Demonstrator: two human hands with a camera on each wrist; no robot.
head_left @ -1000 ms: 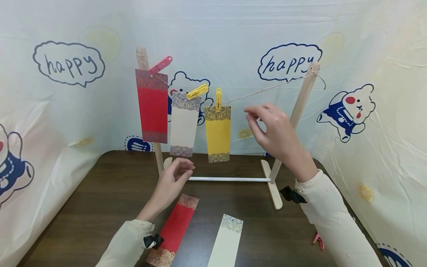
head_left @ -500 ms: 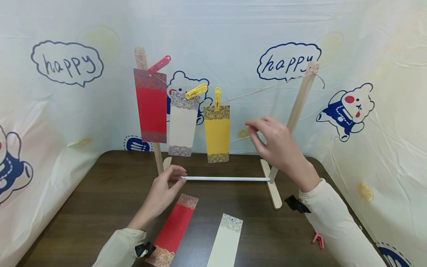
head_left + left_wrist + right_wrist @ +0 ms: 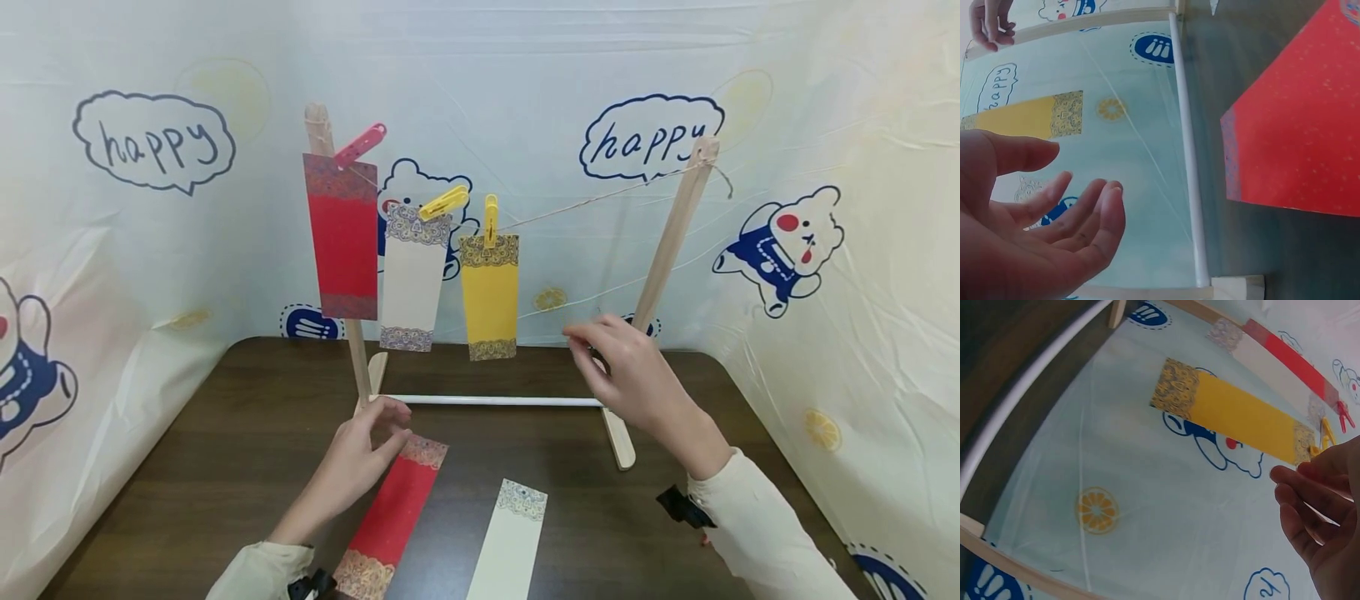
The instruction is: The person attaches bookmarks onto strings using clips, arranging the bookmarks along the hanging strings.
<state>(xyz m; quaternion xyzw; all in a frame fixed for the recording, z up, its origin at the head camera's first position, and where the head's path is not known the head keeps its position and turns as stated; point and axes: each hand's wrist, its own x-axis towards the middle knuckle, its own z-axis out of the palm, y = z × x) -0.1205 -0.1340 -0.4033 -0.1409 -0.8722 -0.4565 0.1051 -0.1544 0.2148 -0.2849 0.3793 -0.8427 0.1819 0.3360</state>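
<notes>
My left hand (image 3: 352, 458) is over the table with loosely curled fingers and holds nothing. Its fingertips overlap the top corner of a red card (image 3: 393, 512) that lies flat, with a patterned band at each end. Right of that lies a pale card (image 3: 510, 537). My right hand (image 3: 626, 371) hangs in the air before the right post (image 3: 667, 250), fingers loosely bent, nothing in them. On a string (image 3: 585, 204) hang a red card (image 3: 345, 237) under a pink clothespin (image 3: 360, 146), and a white card (image 3: 412, 283) and a yellow card (image 3: 489, 300) under yellow clothespins (image 3: 444, 202).
A wooden stand's left post (image 3: 356, 358) and right post carry the string. A white rod (image 3: 495, 402) joins them low down. Wooden feet (image 3: 618, 442) rest on the dark table (image 3: 187, 483). A printed curtain (image 3: 517, 75) surrounds the back and sides.
My left hand has moved down and left, from beside the hanging white card to the lying red card's top. My right hand has dropped away from the string. The hanging cards stay clipped.
</notes>
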